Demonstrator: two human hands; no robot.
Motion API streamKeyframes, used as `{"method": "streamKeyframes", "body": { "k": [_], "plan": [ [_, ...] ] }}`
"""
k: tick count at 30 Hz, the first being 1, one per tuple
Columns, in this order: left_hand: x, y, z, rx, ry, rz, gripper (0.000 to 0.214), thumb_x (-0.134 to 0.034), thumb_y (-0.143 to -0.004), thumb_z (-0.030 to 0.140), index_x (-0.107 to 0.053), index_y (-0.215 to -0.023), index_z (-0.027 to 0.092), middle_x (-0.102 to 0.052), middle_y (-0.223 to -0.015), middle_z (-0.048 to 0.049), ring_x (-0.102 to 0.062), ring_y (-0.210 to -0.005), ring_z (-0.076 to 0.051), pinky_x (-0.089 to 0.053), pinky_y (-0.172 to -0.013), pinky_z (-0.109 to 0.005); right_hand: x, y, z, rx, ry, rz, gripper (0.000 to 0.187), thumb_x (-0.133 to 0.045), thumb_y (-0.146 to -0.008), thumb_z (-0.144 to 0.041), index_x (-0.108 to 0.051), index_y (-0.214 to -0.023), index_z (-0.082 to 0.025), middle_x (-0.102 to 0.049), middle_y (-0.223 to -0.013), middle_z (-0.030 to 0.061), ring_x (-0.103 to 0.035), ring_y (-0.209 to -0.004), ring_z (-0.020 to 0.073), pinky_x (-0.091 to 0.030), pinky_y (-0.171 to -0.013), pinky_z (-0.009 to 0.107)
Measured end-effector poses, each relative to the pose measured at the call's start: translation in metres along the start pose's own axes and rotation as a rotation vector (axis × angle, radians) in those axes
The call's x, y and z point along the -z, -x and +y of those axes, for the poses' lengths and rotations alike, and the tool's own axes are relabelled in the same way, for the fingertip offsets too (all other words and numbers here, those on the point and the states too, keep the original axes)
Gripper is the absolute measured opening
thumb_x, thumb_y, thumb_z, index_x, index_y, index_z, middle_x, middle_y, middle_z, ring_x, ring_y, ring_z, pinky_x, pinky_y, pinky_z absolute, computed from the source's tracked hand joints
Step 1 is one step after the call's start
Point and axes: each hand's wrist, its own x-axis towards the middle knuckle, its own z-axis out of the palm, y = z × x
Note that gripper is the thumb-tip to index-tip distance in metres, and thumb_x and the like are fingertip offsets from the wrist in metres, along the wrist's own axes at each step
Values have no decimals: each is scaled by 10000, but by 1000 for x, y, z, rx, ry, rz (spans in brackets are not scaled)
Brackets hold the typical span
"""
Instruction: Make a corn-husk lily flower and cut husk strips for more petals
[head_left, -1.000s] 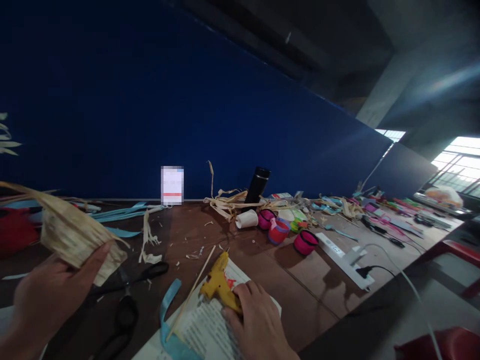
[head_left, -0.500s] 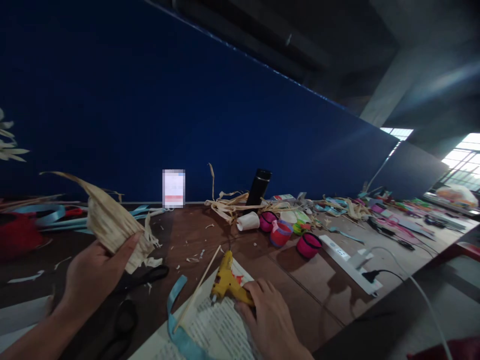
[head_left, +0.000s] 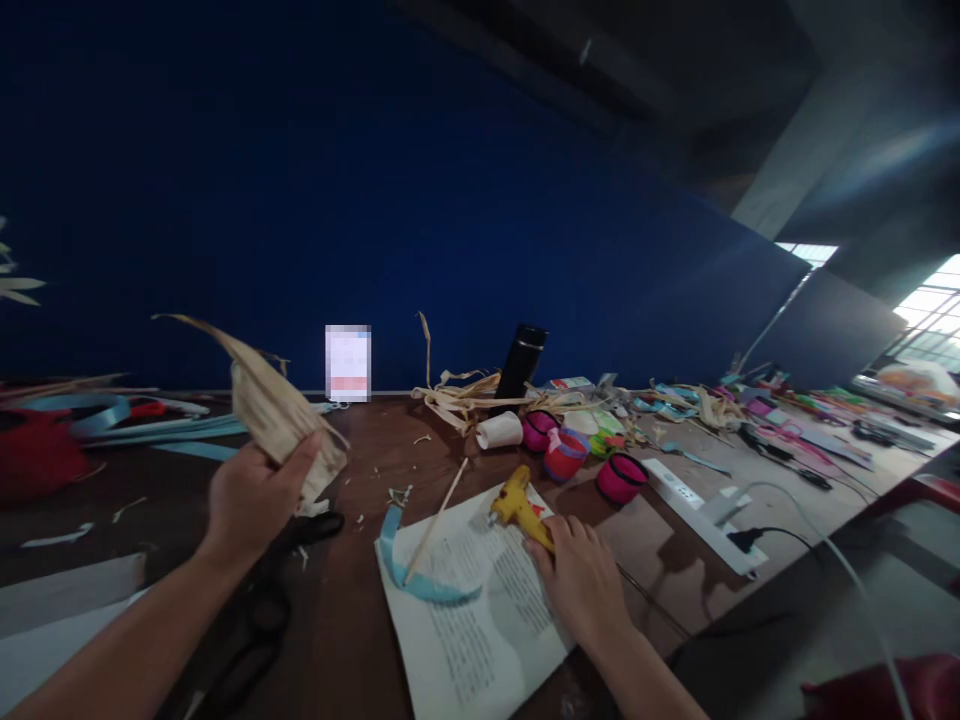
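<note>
My left hand (head_left: 259,500) pinches a dry corn husk (head_left: 274,405) between thumb and fingers, its pointed tip curling up and to the left. On the right, my right hand (head_left: 589,575) is closed round the handle of a yellow glue gun (head_left: 521,503), whose nozzle points left. Under the gun lies a printed paper sheet (head_left: 480,620). A light blue ribbon (head_left: 435,590) and a thin wooden stick (head_left: 442,510) rest across the sheet's left part. Black scissors (head_left: 259,625) are on the table below my left forearm, partly hidden by it.
A white paper cup (head_left: 499,431), pink and red small pots (head_left: 622,478) and a black bottle (head_left: 523,362) stand behind the sheet. Loose husk strips (head_left: 465,398) lie around the bottle. A white power strip (head_left: 705,515) with cables runs along the right edge. A blue partition (head_left: 375,200) closes the back.
My left hand with the husk has moved right. My right hand and the glue gun have shifted right and slightly up; the paper and ribbon appear shifted, with more of the sheet showing.
</note>
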Motion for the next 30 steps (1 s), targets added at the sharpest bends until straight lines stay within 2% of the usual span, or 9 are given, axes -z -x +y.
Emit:
{"method": "streamKeyframes", "body": {
  "k": [4, 10, 15, 18, 20, 23, 25, 28, 30],
  "plan": [
    [-18, -11, 9, -64, 135, -1, 412, -557, -708, 495, -675, -731, 101, -681, -660, -84, -627, -657, -215, -399, -563, -244, -4, -3, 5, -22, 8, -20, 265, -438, -895, -358, -562, -1025, -163, -615, -955, 117, -570, -891, 274, -382, -748, 371],
    [-50, -36, 24, -113, 213, 22, 415, -513, -745, 485, -693, -818, 118, -693, -684, -75, -634, -656, -202, -424, -593, -253, 4, -4, 22, -55, -124, -83, 473, -443, -845, -524, -500, -1167, -181, -624, -1055, 119, -586, -955, 301, -435, -768, 408],
    [-56, -52, 48, -173, 297, 16, 420, -523, -747, 475, -702, -837, 105, -697, -697, -80, -636, -669, -202, -432, -602, -261, 45, 7, 3, 27, -265, 145, 362, -453, -856, -473, -521, -1132, -248, -632, -1055, 72, -607, -924, 246, -474, -788, 374],
    [-40, -54, 70, -226, 339, 0, 422, -545, -741, 464, -700, -907, 108, -710, -750, -67, -632, -682, -187, -441, -603, -245, 61, 13, -37, 306, -410, 144, 231, -480, -866, -357, -565, -1050, -246, -659, -973, 61, -626, -854, 208, -497, -739, 305],
    [-20, -51, 82, -277, 387, -18, 430, -572, -728, 466, -703, -929, 110, -715, -759, -62, -631, -688, -188, -455, -624, -249, 63, 15, -71, 558, -494, 11, 208, -502, -850, -265, -587, -1039, -248, -666, -949, 49, -626, -849, 193, -502, -741, 282],
    [17, -41, 86, -290, 462, -38, 402, -613, -710, 440, -705, -941, 124, -718, -788, -47, -630, -693, -180, -469, -606, -246, 58, 15, -125, 663, -464, -211, 187, -550, -800, -222, -625, -970, -238, -668, -887, 45, -623, -804, 220, -514, -693, 320],
    [39, -35, 75, -198, 442, 18, 415, -634, -697, 447, -706, -934, 114, -713, -777, -49, -613, -666, -169, -466, -583, -248, 50, 16, -157, 769, -327, -339, 160, -567, -791, -269, -645, -910, -195, -669, -894, 86, -616, -798, 264, -514, -653, 365],
    [58, -27, 45, -61, 428, 112, 503, -637, -686, 498, -690, -978, 91, -709, -794, -55, -601, -665, -162, -478, -616, -271, 32, 23, -196, 898, -230, -399, 237, -543, -793, -242, -625, -999, -158, -661, -948, 121, -597, -878, 317, -503, -669, 418],
    [62, -24, 22, 4, 493, 119, 547, -644, -678, 504, -675, -1015, 74, -712, -850, -69, -618, -734, -183, -487, -648, -276, 20, 29, -212, 884, -247, -401, 275, -540, -786, -258, -608, -1022, -134, -644, -944, 142, -596, -845, 328, -495, -623, 426]
  ]
}}
